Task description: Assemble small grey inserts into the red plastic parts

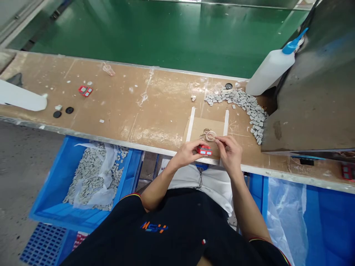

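My left hand (186, 154) is closed on a small red plastic toy part (204, 149) with light blue panels, just over the front edge of the bench. To its right, my right hand (230, 150) has thumb and forefinger pinched together. The pinch is beside a small round clear ring or cup (210, 136); whatever sits between those fingertips is too small to make out. Next to the clear ring lie several small brass-coloured pieces (203, 136). Under them is a cardboard sheet (205, 123) with a white tape strip (190, 123) along each side.
A heap of small grey pieces (256, 114) curves along the right, near a white bottle with a blue nozzle (273, 70). Another red part (85, 91) and black discs (69, 110) lie at left. A blue bin (50, 199) of grey pieces stands below. Behind runs a green surface (166, 37).
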The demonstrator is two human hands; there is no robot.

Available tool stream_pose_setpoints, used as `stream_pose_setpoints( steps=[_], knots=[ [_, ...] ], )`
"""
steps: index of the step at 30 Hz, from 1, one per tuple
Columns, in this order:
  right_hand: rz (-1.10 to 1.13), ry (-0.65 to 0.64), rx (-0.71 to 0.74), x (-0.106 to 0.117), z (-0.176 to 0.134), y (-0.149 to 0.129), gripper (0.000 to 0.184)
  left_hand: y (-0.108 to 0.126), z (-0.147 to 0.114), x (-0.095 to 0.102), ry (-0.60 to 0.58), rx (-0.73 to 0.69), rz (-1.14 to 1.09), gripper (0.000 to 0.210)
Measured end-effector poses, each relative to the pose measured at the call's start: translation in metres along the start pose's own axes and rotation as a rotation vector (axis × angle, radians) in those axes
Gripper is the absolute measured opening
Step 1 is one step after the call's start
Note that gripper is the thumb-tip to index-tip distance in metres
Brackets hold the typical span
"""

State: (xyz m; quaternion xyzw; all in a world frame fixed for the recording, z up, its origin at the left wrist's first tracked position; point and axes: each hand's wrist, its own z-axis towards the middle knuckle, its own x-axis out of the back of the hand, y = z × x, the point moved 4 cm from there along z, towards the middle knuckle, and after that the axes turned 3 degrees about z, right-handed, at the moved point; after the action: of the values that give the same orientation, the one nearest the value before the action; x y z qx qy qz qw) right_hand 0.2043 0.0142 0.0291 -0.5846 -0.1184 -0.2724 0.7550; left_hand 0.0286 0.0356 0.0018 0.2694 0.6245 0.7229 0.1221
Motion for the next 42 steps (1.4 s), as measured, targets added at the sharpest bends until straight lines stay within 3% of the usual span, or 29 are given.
stream_pose_setpoints(
  steps=[6,12,15,21,28,42],
  knots=[
    [0.033,0.061,0.02,-0.006,0.015,-0.004,0.021,0.001,0.002,0.0,-0.013,-0.013,0.131,0.025],
    [0.285,0.157,-0.211,-0.002,0.009,0.016,0.024,0.005,0.003,-0.001,-0.003,-0.036,0.165,0.023],
    [0.364,0.22,-0.247,0.006,-0.003,0.013,0.025,0.005,0.003,-0.002,0.019,-0.041,0.177,0.022],
    [0.198,0.168,-0.115,0.015,-0.027,-0.01,0.019,0.004,0.002,-0.004,0.035,-0.055,0.191,0.02],
    [0.08,0.107,0.146,0.008,-0.027,-0.026,0.012,0.006,0.002,-0.003,0.031,-0.079,0.195,0.019],
    [-0.007,0.1,0.225,0.006,-0.025,-0.03,0.012,0.007,0.002,-0.003,0.009,-0.081,0.202,0.02]
  ],
)
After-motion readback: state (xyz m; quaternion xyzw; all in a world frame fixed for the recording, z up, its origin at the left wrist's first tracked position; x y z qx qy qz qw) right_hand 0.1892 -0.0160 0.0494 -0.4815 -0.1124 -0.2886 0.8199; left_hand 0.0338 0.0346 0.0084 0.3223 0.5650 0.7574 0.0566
